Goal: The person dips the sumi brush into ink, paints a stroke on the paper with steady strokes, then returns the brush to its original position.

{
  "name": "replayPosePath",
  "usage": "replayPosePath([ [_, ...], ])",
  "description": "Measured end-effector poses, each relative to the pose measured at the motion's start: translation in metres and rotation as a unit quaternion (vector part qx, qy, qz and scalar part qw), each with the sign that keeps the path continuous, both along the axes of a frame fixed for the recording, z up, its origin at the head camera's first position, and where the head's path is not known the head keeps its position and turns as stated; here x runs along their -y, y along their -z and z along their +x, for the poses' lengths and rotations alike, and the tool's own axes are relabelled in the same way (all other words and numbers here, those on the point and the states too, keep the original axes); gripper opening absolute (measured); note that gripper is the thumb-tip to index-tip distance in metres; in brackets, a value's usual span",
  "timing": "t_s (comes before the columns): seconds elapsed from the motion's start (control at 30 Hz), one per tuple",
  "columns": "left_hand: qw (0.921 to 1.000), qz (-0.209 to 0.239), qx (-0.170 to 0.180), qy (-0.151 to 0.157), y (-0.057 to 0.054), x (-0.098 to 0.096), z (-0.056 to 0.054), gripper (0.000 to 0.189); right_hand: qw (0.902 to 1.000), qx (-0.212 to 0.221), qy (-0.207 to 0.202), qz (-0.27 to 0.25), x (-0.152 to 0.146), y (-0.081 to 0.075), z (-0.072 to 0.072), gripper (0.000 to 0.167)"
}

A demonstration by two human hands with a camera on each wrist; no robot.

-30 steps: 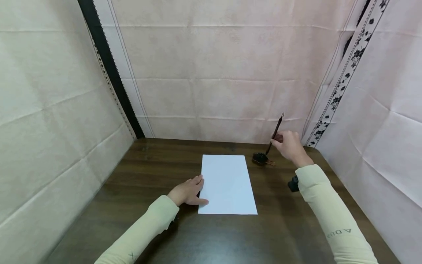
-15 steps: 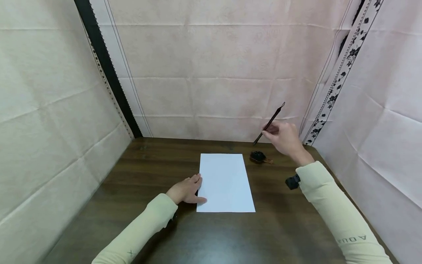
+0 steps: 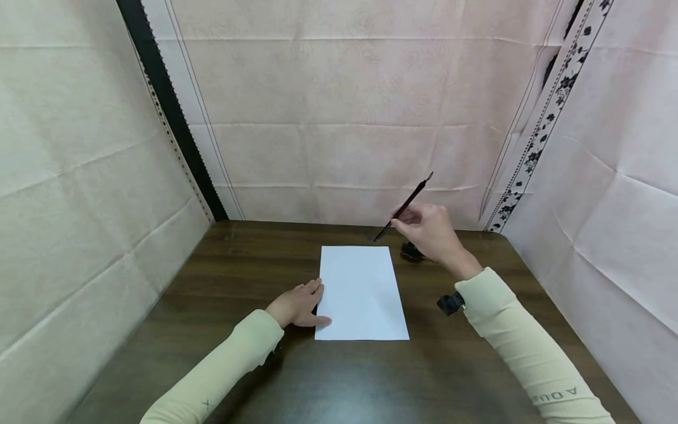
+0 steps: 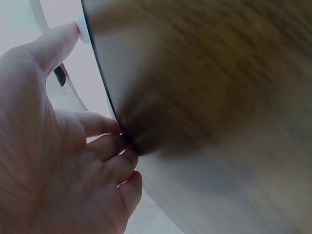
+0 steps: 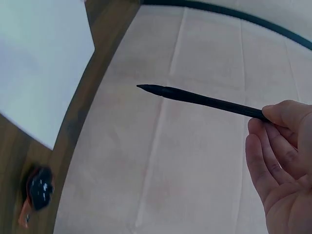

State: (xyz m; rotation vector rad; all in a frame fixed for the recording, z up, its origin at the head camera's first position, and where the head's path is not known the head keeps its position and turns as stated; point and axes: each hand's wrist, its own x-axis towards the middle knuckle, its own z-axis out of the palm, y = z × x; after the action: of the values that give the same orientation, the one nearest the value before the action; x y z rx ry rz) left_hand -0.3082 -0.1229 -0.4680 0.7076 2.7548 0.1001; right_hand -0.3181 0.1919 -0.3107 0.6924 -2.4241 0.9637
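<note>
I see left hand (image 3: 299,306) spread on white rectangular paper sheet (image 3: 365,288), right hand (image 3: 429,232) pinching slim black pointed brush (image 5: 212,102) near sheet's far edge; likely positioning, next probably needs tip lowered.

Creased pale cloth walls (image 3: 339,106), glossy brown table (image 3: 360,377)

A broad, dark brown wood-grain tabletop (image 3: 254,253) fills the floor of the scene here, streaks going side to side, a pale patch of light shining on its near part. Centre stage, a plain white rectangular sheet of paper (image 3: 365,300) lies flat, short edge facing near! And just off its far right corner sits a small glossy black lump-like object (image 5: 40,187), an orange-brown piece jutting out.
</note>
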Motion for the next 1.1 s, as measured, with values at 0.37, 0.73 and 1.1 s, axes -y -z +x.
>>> replayPosePath([
  [0.37, 0.9999, -0.006, -0.008, 0.008, 0.005, 0.001, -0.001, 0.096, 0.9984, 0.014, -0.054, -0.012, 0.035, 0.029, -0.003, 0.011],
  [0.73, 0.9998, -0.010, -0.015, -0.012, 0.008, -0.001, 0.000, 0.097, 0.9971, 0.048, -0.053, -0.025, 0.052, 0.070, -0.011, 0.010],
  [1.1, 0.9996, -0.007, -0.026, -0.001, 0.012, 0.000, 0.001, 0.097, 0.9955, 0.068, -0.052, -0.042, 0.059, 0.102, -0.013, 0.011],
])
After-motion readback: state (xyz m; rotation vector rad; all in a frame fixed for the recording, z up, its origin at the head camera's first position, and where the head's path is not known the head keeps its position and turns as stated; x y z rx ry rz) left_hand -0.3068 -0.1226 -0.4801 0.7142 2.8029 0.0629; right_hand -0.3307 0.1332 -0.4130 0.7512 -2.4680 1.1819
